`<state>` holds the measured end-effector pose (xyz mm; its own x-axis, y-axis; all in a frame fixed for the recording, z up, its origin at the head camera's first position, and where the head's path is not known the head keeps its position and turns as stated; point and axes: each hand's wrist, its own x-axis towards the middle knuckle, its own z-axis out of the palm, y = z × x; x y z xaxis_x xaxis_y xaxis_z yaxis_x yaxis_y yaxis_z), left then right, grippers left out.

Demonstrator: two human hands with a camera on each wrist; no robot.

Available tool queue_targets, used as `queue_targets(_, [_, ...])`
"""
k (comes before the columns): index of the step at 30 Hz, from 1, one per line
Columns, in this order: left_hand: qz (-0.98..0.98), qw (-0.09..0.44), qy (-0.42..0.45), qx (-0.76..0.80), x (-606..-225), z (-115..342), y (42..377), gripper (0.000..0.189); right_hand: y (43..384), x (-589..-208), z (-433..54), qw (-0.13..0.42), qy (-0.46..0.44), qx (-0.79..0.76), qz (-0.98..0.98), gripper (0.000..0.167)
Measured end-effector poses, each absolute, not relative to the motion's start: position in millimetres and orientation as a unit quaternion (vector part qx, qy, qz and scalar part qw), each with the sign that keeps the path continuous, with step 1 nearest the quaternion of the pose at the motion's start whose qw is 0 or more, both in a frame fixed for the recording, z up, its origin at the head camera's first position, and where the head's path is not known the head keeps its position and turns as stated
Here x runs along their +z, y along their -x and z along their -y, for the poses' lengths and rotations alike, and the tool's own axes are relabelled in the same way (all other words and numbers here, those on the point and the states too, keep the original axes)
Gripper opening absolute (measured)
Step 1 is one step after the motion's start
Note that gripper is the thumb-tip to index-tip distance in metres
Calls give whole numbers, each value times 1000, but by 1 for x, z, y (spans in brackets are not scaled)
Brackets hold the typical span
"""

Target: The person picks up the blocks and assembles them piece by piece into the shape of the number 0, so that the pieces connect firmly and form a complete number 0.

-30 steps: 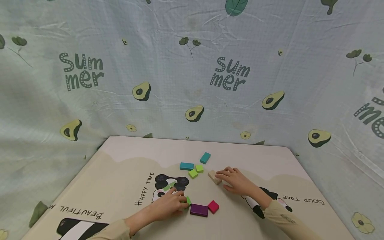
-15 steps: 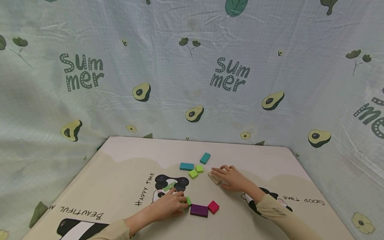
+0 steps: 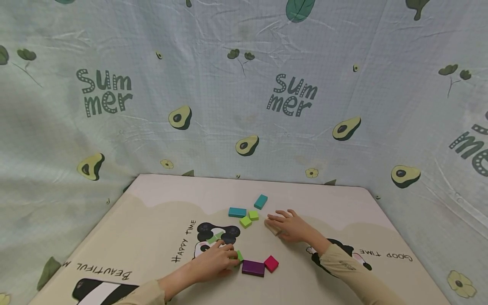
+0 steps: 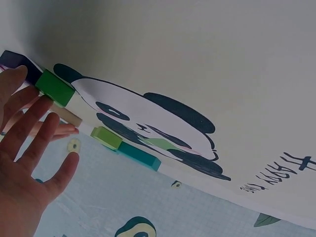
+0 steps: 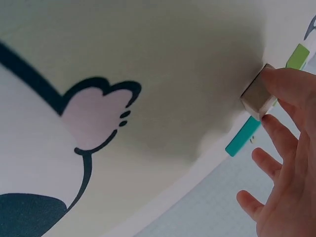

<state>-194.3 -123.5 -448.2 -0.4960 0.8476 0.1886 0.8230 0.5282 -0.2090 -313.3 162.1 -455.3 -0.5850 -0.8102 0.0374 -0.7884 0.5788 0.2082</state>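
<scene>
My left hand [image 3: 215, 260] curls over a green block [image 4: 55, 88], with fingertips at its edge in the left wrist view. That block stands at the end of a purple block [image 3: 253, 268], and a red block [image 3: 271, 263] adjoins the purple one's other end. My right hand [image 3: 293, 226] holds a plain wooden block [image 5: 257, 94] between thumb and index finger, its other fingers spread. Most of the wooden block is under the hand in the head view.
Beyond the hands, two lime blocks [image 3: 245, 221] lie beside a teal block [image 3: 237, 212]. Another teal block [image 3: 261, 201] lies farther back. The panda-printed table [image 3: 160, 220] meets a hanging avocado-print cloth [image 3: 213, 101] at its back edge.
My right hand has shifted slightly left and farther over the wooden block, covering more of it. The left hand and the other blocks stay in place.
</scene>
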Motion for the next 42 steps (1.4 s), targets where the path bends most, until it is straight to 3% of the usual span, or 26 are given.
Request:
queue_targets(35, [863, 139, 484, 41, -450, 125, 193, 26, 306, -460, -163, 40, -428, -27, 902, 48])
queue_targets(42, [862, 142, 484, 39, -449, 125, 193, 26, 304, -460, -166, 63, -435, -24, 898, 46])
